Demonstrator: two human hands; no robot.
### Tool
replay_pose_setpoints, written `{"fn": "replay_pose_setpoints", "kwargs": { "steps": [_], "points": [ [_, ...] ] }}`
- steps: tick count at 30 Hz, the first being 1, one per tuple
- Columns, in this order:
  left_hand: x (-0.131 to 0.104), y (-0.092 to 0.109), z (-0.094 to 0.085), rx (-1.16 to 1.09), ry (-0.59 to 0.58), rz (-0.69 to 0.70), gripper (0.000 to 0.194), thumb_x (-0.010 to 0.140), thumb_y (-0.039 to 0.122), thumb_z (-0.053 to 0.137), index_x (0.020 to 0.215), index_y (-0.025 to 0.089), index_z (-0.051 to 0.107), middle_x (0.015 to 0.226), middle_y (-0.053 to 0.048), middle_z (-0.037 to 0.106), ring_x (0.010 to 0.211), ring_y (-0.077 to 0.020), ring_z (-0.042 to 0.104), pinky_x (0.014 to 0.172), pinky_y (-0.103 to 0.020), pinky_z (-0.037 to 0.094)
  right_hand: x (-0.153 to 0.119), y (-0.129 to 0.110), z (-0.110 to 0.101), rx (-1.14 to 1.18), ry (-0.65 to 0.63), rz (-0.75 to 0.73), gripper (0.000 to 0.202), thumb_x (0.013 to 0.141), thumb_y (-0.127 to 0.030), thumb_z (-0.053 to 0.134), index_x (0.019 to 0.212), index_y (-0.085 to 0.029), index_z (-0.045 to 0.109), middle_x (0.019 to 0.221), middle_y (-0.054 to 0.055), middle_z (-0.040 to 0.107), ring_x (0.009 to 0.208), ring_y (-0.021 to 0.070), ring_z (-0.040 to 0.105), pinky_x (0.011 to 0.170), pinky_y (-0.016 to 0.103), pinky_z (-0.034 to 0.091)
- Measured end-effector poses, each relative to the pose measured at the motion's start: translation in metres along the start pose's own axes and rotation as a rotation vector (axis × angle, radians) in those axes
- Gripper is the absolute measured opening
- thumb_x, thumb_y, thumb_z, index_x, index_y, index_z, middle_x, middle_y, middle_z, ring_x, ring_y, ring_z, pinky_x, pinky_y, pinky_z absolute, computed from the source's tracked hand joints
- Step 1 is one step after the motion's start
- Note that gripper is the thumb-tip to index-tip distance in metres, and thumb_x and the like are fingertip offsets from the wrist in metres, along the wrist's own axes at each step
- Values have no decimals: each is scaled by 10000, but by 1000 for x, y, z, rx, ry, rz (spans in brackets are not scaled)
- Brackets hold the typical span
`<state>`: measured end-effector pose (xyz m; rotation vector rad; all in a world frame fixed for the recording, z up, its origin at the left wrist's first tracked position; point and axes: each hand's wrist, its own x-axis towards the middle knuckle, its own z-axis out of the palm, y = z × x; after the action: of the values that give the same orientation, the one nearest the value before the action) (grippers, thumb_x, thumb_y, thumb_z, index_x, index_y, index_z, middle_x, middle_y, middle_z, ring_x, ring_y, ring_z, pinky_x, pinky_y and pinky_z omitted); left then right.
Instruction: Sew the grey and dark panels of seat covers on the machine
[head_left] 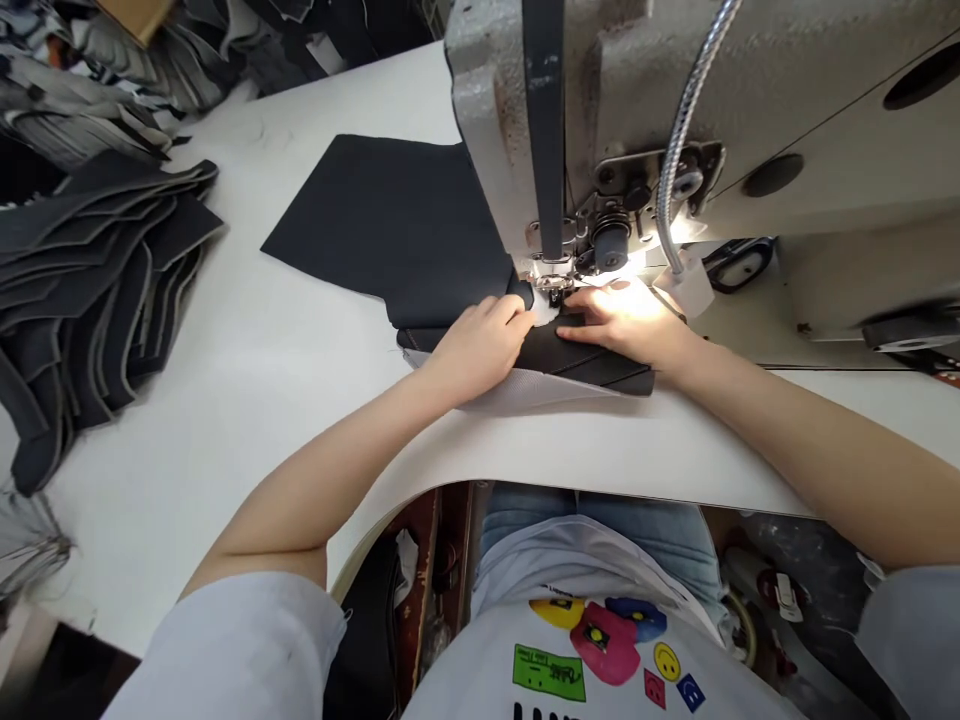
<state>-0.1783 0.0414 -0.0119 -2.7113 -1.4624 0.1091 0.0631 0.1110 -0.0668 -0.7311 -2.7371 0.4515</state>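
A black panel (405, 215) of what looks like leather-like sheet, with a pale mesh backing (536, 388) showing along its near edge, lies under the sewing machine's head (499, 120). My left hand (480, 350) has its fingers curled and pinched on a folded edge of the panel, just left of the presser foot (555, 295). Flat on the stitched strip (600, 365) to the right of the foot rests my right hand (630, 325), fingers stretched out and apart. A small patch of white material (545, 308) shows between the hands. The needle tip is too small to make out.
Layered dark cut pieces (97, 290) lie at the left on the white table (247, 390). Grey pieces (82, 90) are heaped behind them. A flexible metal conduit (686, 110) reaches down to a lit lamp (686, 285) beside my right hand. The table's front edge curves inward before my body.
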Motion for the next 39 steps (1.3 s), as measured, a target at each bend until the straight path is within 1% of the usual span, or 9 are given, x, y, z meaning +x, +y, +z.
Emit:
{"fn": "replay_pose_setpoints", "kwargs": {
  "steps": [3,7,10,15,22,26,29,33,39],
  "points": [
    [16,-11,19,170,36,58,307,946,58,405,1119,112,653,1003,-110,647,864,-236,574,741,-335,448,-34,-3,-2,96,13,-167,395,870,-151,535,1225,-179,705,1475,111,574,1426,324,449,1160,546,383],
    [29,-20,38,88,188,137,320,1010,123,374,978,137,692,890,-75,628,828,-197,558,774,-304,461,-53,-26,-3,163,-81,-297,397,920,-143,484,1260,-148,690,1445,110,606,1449,307,446,1218,598,308],
    [35,-20,43,5,257,151,338,1000,112,380,945,164,710,832,-48,607,820,-187,564,796,-300,471,-46,-45,9,100,-45,-285,419,975,-129,419,1326,-117,648,1418,126,623,1402,314,505,1215,635,295],
    [42,-10,43,13,228,134,327,969,104,399,875,148,708,835,-66,609,836,-205,591,802,-322,481,-34,-57,30,24,-21,-307,470,967,-56,388,1393,-69,588,1443,167,587,1418,300,486,1217,589,324],
    [43,-12,45,-8,240,82,302,971,138,434,881,178,720,828,-49,623,810,-197,583,775,-332,469,-34,-42,21,130,-82,-358,518,937,-39,384,1414,-110,573,1459,126,588,1430,221,478,1229,485,339],
    [45,-13,36,-28,150,96,327,967,140,412,930,177,734,823,-62,632,845,-218,601,800,-353,477,-20,-62,31,21,-75,-410,452,971,-79,402,1374,-79,608,1461,154,579,1406,271,506,1206,510,375],
    [48,-10,33,-42,74,92,322,915,85,399,857,154,708,821,-86,626,826,-224,615,790,-353,488,3,-95,47,-114,-37,-301,441,977,-67,369,1329,15,622,1407,234,600,1337,316,569,1158,512,441],
    [50,-6,40,-25,63,28,300,857,32,389,790,157,653,809,-89,606,626,-172,561,592,-309,429,29,-127,64,-197,19,-109,469,955,-40,344,1328,75,603,1308,281,650,1228,332,639,1136,496,465],
    [51,-5,44,8,70,39,307,890,42,356,730,176,581,795,-90,592,619,-179,546,545,-310,359,34,-114,68,-93,38,-137,467,958,-60,354,1346,-24,610,1259,231,681,1184,313,635,1088,552,467]
  ]
}}
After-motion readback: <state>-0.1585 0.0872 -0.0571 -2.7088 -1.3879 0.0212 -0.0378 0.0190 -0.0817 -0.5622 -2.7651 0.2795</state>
